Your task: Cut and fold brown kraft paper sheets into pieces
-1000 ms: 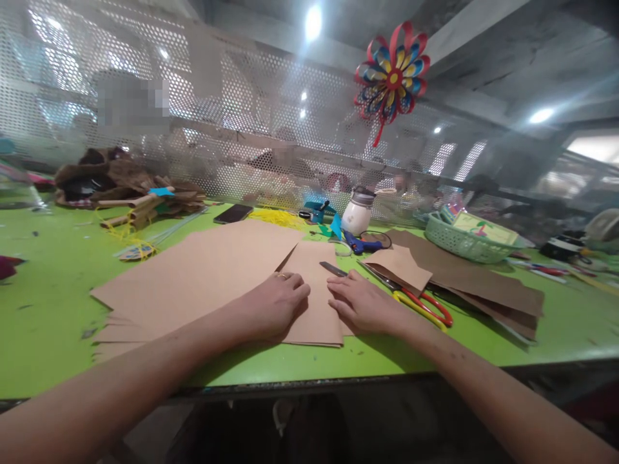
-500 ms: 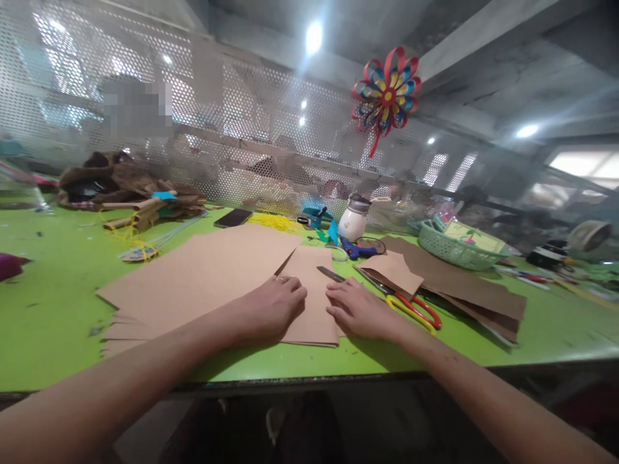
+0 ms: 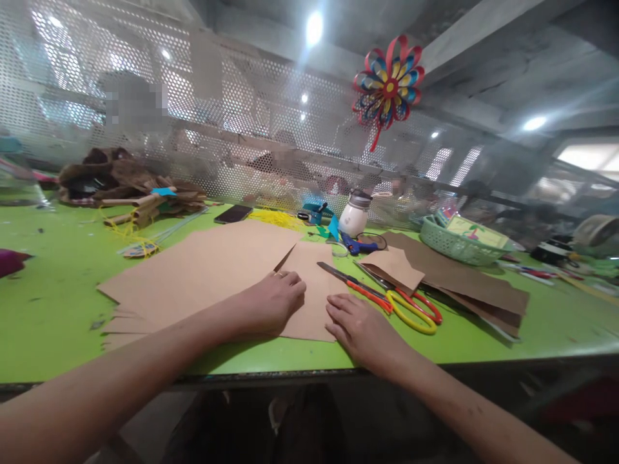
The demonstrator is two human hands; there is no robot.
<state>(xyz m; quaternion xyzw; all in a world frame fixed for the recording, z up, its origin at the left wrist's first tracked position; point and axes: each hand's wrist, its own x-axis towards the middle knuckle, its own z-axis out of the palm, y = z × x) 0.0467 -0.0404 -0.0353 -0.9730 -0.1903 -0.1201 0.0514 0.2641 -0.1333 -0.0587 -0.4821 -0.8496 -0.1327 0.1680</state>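
A narrow folded piece of tan paper [image 3: 312, 283] lies between my hands, over the right side of a spread stack of tan sheets [image 3: 203, 270]. My left hand [image 3: 280, 299] rests on the paper with its fingers curled down; whatever the fingertips may grip is hidden. At the folded piece's lower right edge, my right hand [image 3: 355, 325] lies with its fingers stretched out and a little apart. Just above that hand is a knife [image 3: 360, 287] with an orange handle. Scissors [image 3: 411, 309] with yellow and red handles lie beside it, partly under a small tan scrap [image 3: 396, 267].
Brown sheets [image 3: 464, 283] and a green basket [image 3: 459, 241] occupy the right. Behind the paper are a blue glue gun [image 3: 360, 245], white bottle [image 3: 355, 214], yellow strands [image 3: 278, 219] and black phone [image 3: 234, 214]. The green table's front edge [image 3: 271, 374] runs close below my hands.
My right hand has slid slightly down along the paper's right edge, uncovering the knife's orange handle. My left hand has barely moved. The view has shifted slightly.
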